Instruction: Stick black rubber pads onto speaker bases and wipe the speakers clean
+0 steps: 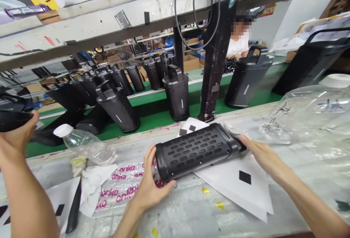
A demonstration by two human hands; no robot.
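**Count at the bench**

One perforated black speaker (195, 151) lies at centre. Three upright speakers stand nearest on the green belt (153, 112) toward 12 o'clock; more behind blur together, uncountable. One plastic bottle (86, 144) lies at 9 o'clock. Three hands show.

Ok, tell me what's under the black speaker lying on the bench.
Under the speaker, held by the left hand and right hand: white sheets with black squares. Anything directly beneath is hidden.

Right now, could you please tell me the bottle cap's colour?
White; the bottle cap shows best in the head view.
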